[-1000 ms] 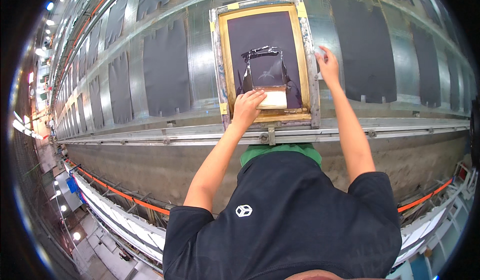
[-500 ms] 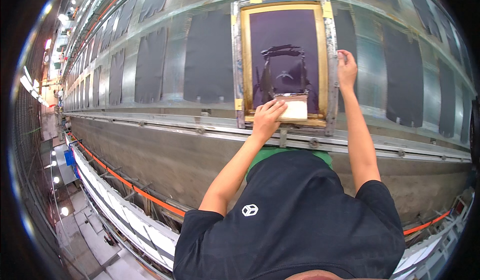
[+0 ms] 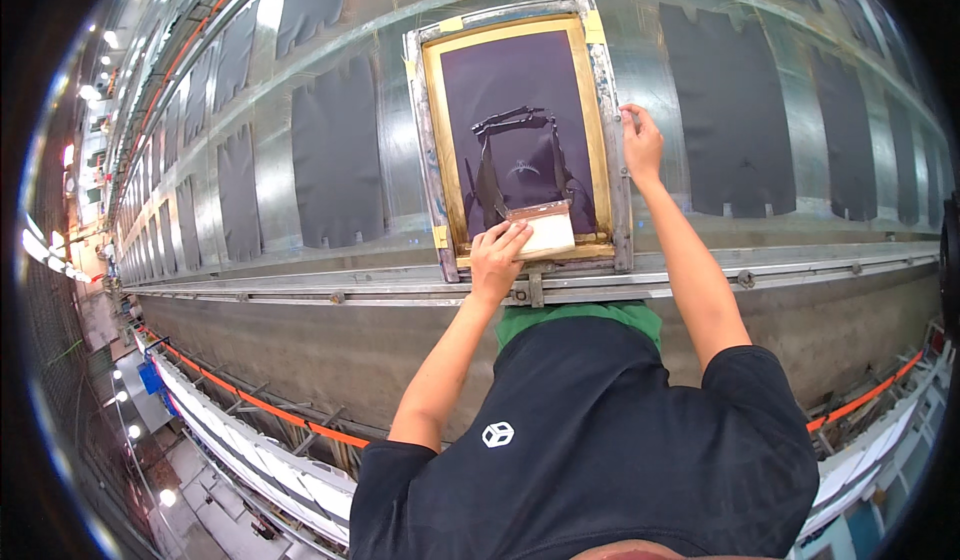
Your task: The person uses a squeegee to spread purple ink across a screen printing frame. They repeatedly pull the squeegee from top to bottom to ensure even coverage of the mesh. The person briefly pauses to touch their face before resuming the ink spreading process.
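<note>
My left hand [image 3: 496,263] is closed round the left end of a squeegee [image 3: 547,235], a pale block with a brownish edge. The squeegee rests at the near end of a screen printing frame [image 3: 433,160], on its dark mesh [image 3: 510,70]. Beyond it, glossy black ink [image 3: 488,175] lies in ridges on the mesh, roughly outlining a rectangle. My right hand [image 3: 643,145] has its fingers pinched at the frame's outer right edge, though the exact grip is partly hidden. Yellow tape patches [image 3: 594,28] mark the frame's corners.
The frame lies on a long glassy table [image 3: 640,60] bearing rows of dark fabric panels [image 3: 338,150] on both sides. A metal rail [image 3: 400,290] with small knobs runs along the near edge. An orange strip [image 3: 300,422] runs low behind me on the left.
The frame, squeegee and both hands appear farther left in the picture, and the frame leans slightly. The fabric panels around it have shifted in view. Both hands keep their holds.
</note>
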{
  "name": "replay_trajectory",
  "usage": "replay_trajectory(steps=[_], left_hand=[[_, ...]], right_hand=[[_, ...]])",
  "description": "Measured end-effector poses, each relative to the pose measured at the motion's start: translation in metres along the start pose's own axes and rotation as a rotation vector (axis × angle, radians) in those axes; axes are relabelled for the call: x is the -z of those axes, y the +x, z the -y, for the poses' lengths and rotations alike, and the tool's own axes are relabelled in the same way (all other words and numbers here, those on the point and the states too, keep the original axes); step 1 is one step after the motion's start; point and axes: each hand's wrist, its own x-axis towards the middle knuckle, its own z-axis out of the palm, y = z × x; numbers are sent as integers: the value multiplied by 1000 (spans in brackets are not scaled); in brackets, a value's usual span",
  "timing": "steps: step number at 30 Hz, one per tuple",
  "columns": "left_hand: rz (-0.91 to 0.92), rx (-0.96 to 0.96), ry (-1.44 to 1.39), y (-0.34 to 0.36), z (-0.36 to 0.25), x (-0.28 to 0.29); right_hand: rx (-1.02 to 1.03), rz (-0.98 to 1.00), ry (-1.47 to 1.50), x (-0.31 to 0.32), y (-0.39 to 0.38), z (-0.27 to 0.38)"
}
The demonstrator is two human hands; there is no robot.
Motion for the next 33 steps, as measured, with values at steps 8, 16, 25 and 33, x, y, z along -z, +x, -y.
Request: replay_trajectory(steps=[8,16,25,33], left_hand=[[22,-75,8,-8,14,13],[74,109,-8,140,61,25],[-33,2,-3,94,53,2],[-83,13,-69,115,56,17]], right_hand=[[43,71,-103,10,6,-21],[544,681,-564,18,-16,110],[594,571,-469,3,-99,67],[611,473,-367,1,-85,80]])
